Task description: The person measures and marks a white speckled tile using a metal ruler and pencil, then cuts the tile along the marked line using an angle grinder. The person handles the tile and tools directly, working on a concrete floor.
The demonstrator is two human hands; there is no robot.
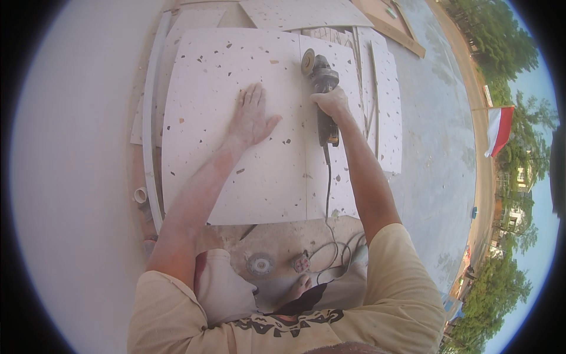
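A large white terrazzo-look slab (209,68) with dark chips lies beneath both hands, with a thin straight line running lengthwise across its right part. My left hand (250,118) rests flat on the slab, fingers stretched out and thumb apart. My right hand (330,103) grips a black angle grinder (326,133) at the right part of the slab, near that line, its disc (308,61) at the top end. A power cord (328,194) runs from the grinder toward my body.
More slabs (298,13) lie behind and beside this one, with a wooden board (407,38) at back right. A long strip (153,118) and a pipe piece (140,194) lie left. Near my feet are a spare disc (259,264) and coiled cord. Pavement, trees and a flag (500,131) are right.
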